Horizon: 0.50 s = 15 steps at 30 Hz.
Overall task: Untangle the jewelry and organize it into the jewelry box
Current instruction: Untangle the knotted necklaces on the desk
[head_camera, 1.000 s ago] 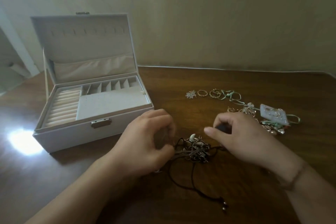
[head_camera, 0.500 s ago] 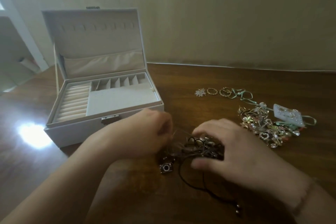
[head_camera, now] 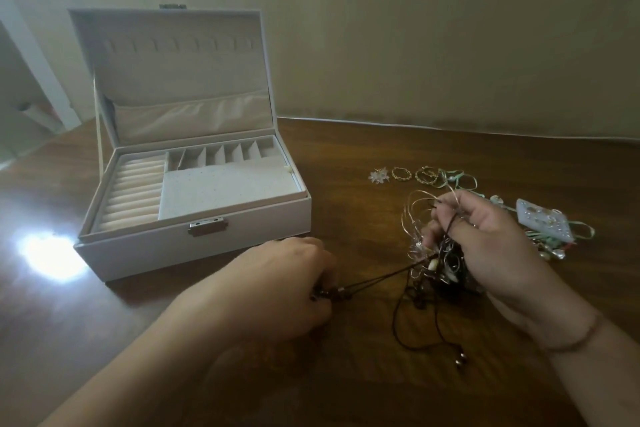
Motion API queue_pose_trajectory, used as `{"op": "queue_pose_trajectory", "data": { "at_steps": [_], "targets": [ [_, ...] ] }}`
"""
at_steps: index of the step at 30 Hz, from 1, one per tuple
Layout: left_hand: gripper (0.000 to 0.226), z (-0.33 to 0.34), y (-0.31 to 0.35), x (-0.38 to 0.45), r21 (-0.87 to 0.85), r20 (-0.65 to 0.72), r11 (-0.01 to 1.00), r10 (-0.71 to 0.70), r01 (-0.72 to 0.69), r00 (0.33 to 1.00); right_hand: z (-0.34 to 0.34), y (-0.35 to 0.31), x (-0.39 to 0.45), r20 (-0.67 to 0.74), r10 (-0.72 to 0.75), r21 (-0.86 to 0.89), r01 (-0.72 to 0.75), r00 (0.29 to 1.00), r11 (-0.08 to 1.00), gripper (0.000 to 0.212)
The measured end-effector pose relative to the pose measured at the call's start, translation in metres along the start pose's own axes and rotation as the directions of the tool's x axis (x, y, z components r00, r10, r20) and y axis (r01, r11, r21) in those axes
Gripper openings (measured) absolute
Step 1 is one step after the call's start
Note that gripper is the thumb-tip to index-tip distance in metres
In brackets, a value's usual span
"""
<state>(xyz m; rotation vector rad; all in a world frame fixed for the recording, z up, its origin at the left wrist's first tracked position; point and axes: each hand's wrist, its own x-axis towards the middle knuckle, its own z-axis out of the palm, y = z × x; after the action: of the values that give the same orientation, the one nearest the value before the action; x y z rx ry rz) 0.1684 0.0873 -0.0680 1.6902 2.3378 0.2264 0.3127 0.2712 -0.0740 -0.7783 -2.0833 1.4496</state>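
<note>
A tangled clump of jewelry (head_camera: 437, 263), dark cords mixed with thin gold wire hoops and small charms, hangs just above the wooden table. My right hand (head_camera: 485, 243) grips the clump from the right, fingers curled round cords and hoops. My left hand (head_camera: 287, 284) pinches the beaded end of a dark cord (head_camera: 377, 279) and holds it taut toward the left. Another cord end with beads (head_camera: 459, 360) trails on the table. The white jewelry box (head_camera: 194, 246) stands open at the left, showing ring rolls, small compartments and a flat pad.
Loose rings and a flower piece (head_camera: 401, 174) lie in a row behind the clump. A pile of charms, green ribbon and a white earring card (head_camera: 542, 222) sits at the right. A bright glare spot (head_camera: 48, 253) marks the table left of the box. A wall runs along the back.
My right hand has lifted the clump off the table and turned it upward. My left hand has moved down and left, drawing one cord out taut.
</note>
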Motion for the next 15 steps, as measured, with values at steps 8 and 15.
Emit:
{"op": "queue_pose_trajectory", "data": {
  "at_steps": [8,15],
  "targets": [
    [0.016,-0.028,-0.024,-0.008,-0.711,-0.041,0.701,0.034,-0.053,0.999,-0.013,-0.006,0.000,0.204,-0.020,-0.208,0.063,0.979,0.976,0.008],
    [0.029,-0.041,-0.034,-0.012,-0.886,-0.339,0.384,-0.154,-0.260,0.928,-0.025,-0.013,-0.002,0.343,0.011,-0.229,0.072,0.939,0.971,0.030]
  ]
}}
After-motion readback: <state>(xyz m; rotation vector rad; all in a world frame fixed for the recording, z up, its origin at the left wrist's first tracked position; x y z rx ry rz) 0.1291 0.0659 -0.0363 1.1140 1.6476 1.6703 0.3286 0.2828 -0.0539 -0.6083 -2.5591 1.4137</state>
